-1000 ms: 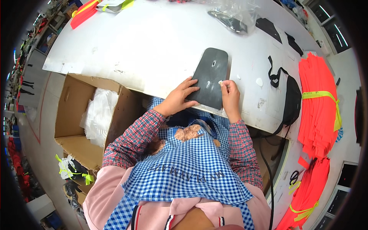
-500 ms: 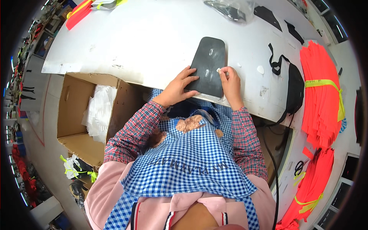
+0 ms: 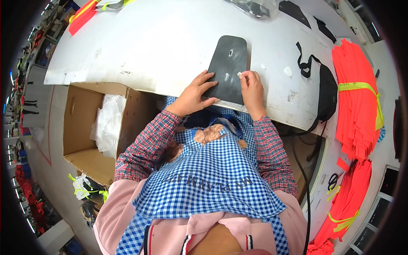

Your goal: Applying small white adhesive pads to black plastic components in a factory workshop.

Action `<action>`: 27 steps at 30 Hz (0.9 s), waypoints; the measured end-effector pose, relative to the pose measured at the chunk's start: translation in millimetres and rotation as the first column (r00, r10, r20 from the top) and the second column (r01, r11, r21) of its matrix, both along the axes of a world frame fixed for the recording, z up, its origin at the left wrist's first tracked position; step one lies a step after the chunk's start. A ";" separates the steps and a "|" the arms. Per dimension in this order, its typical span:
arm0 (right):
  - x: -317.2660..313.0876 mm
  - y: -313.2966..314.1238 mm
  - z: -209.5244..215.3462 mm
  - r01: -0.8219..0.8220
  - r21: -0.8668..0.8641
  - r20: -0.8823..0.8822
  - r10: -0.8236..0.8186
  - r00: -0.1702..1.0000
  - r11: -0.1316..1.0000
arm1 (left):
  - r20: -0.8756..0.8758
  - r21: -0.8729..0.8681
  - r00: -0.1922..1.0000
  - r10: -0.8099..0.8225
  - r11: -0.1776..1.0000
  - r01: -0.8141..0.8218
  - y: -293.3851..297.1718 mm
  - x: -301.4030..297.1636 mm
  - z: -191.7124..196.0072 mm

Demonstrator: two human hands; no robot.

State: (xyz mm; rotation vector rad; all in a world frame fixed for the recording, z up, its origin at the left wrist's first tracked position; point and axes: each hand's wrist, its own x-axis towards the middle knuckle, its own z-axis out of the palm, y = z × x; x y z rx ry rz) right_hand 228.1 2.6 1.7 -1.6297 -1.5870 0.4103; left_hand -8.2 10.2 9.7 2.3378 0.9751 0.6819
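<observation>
1. Dark flat panel (image 3: 229, 68) lying on the white tabletop (image 3: 148, 46), near its front edge.
2. Left hand (image 3: 196, 91) spread flat, fingers apart, pressing the panel's lower left part.
3. Right hand (image 3: 251, 87) resting on the panel's right edge, fingertips pinched together on a small white bit (image 3: 240, 75).

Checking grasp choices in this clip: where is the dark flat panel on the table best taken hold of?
Probably at its near edge, coming from the person's side. The dark flat panel lies flat on the white table, and that wider end overhangs the table rim slightly, so fingers could slip beneath. The left hand and right hand already rest there.
</observation>
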 end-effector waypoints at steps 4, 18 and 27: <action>-1.5 -1.3 1.5 -0.002 -0.005 0.004 0.002 1.000 1.000 | 0.001 0.003 1.000 0.030 1.000 -0.030 -1.0 4.9 1.1; -4.3 2.1 16.1 0.038 -0.003 -0.194 -0.038 0.980 0.999 | -0.103 0.151 0.992 0.074 0.987 -0.058 0.6 16.7 7.9; -19.7 17.8 20.2 -0.056 -0.212 -0.077 0.041 0.996 0.976 | -0.175 0.204 0.979 0.102 0.977 -0.065 -0.1 15.1 4.7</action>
